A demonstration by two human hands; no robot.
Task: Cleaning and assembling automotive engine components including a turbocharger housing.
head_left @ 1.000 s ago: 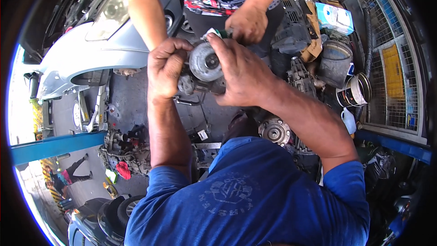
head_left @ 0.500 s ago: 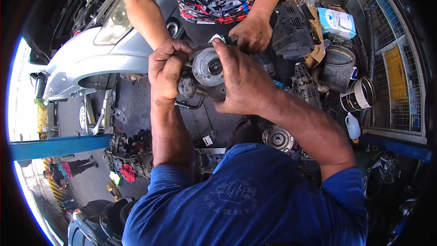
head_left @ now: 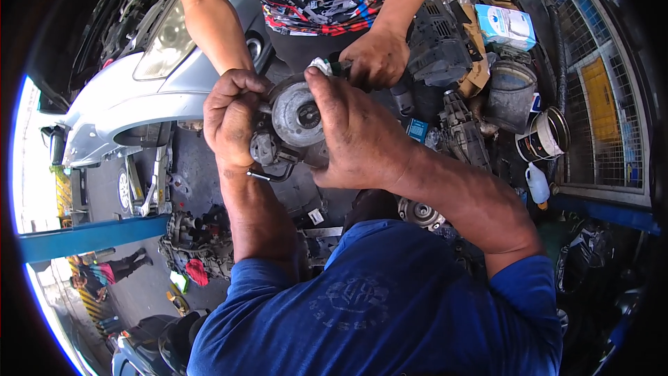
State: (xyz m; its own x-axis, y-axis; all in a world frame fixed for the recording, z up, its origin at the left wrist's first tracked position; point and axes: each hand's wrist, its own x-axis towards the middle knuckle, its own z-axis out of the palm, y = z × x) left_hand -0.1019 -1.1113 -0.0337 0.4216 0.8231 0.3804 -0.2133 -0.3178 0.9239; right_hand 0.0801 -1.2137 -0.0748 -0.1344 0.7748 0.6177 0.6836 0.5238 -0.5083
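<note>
Between my hands is a grey metal engine part with a round, pulley-like face and a hub in its middle. My left hand is closed at the part's left edge, its fingers curled. My right hand grips the right side, thumb over the rim and other fingers hidden behind. A dark bent rod with a bright tip sticks out below, by my left wrist. Across from me, a co-worker's hand is closed near a small white and green thing at the top edge. The co-worker's other hand is mostly hidden behind mine.
A silver car with its front wheel off stands at the left, near a blue lift arm. On the floor at the right lie a gearbox-like part, a bucket, a paint can and a white bottle.
The part and both my hands have shifted left and a little down toward me, and the part has turned slightly. The grips look the same.
</note>
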